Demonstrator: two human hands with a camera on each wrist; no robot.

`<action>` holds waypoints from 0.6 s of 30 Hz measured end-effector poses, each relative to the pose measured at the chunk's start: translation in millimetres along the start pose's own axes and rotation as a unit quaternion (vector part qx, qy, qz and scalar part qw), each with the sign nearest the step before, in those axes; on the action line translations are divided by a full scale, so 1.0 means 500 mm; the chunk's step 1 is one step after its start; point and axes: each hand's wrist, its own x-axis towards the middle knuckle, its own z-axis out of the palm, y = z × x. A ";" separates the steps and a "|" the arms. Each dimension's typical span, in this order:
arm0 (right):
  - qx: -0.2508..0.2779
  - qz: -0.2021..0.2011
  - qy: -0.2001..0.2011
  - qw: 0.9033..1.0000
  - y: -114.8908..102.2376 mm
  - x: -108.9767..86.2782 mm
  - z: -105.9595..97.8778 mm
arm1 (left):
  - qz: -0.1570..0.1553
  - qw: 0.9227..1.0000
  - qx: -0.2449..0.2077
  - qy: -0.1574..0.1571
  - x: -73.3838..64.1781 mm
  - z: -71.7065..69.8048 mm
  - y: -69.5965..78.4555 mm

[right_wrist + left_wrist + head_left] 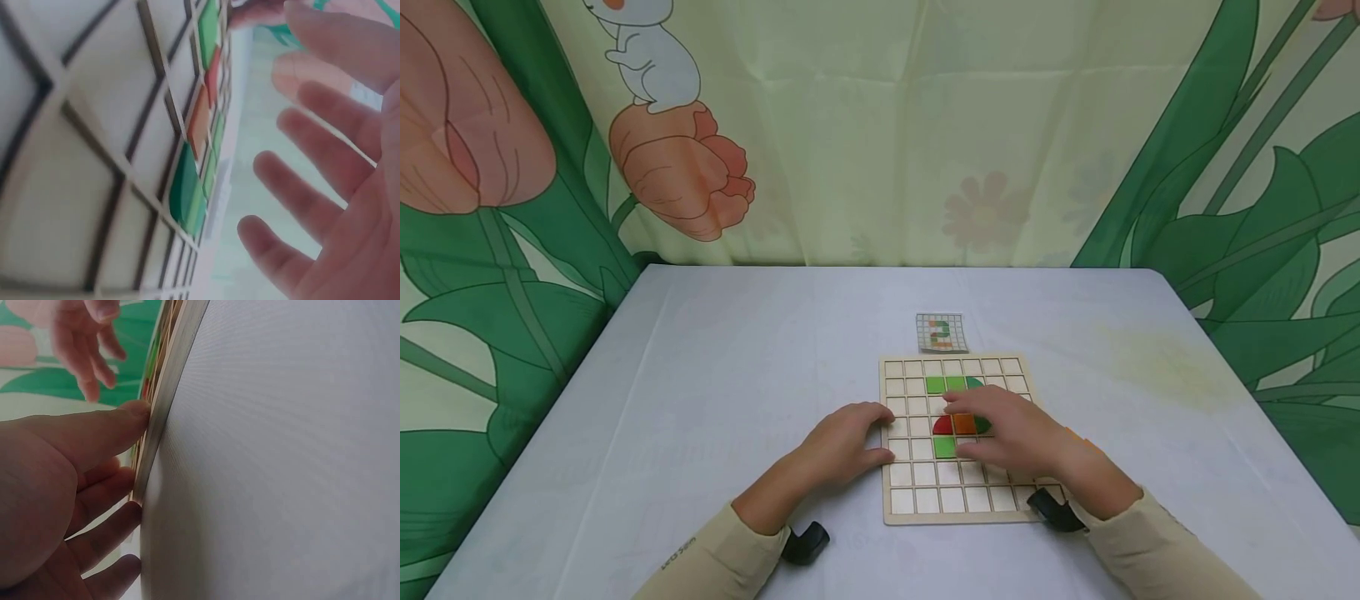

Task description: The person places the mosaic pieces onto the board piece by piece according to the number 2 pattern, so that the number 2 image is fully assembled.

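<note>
A wooden grid board (904,475) lies on the table. In its upper rows sit light green squares (935,385) and a dark green rounded piece (974,382). Lower down are a red rounded piece (943,426), an orange square (964,424), another dark green piece (982,425) and a light green square (944,447). My left hand (842,442) touches the board's left edge, thumb and fingers extended against it. Over the coloured pieces hovers my right hand (1015,429); its fingers are spread with nothing between them in the right wrist view.
A small pattern card (942,333) with a coloured figure on a grid lies just beyond the board. Something orange (1078,435) shows partly behind the right wrist. Black wrist cameras (806,543) hang under both sleeves. A printed curtain (880,167) stands behind the white table (737,358).
</note>
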 end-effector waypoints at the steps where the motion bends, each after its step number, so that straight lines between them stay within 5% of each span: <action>1: 0.001 -0.005 0.000 1.000 0.003 -0.003 -0.005 | 0.001 1.000 0.001 0.001 0.000 0.000 0.000; 10: 0.065 0.066 0.004 0.996 0.021 -0.042 -0.037 | -0.001 1.000 0.003 0.002 0.000 0.001 -0.001; 18: 0.057 0.151 0.015 0.987 0.039 -0.081 -0.062 | -0.001 1.000 0.000 0.001 -0.001 0.000 0.001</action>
